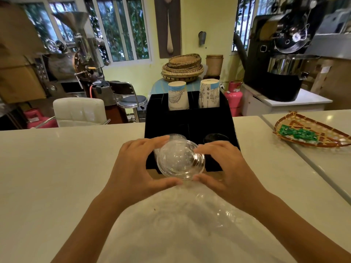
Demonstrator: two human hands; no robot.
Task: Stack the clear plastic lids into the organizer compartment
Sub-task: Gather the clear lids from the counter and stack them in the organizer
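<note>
A stack of clear domed plastic lids (178, 160) is held between my left hand (136, 166) and my right hand (222, 166), tilted, just in front of the black organizer (188, 120) on the white counter. Thumbs and fingers of both hands wrap the stack's rim. Behind the stack, more clear lids (176, 137) sit in the organizer's front left compartment. The front right compartment holds dark lids (216, 138). Two stacks of paper cups (177, 95) stand in the organizer's back compartments. A clear plastic bag (190, 221) lies on the counter under my wrists.
A woven tray (311, 130) with green packets lies on the counter to the right. A seam (296, 149) divides two counter slabs. Chairs, a pink gas cylinder (234, 97) and roasting machines stand beyond the counter's far edge.
</note>
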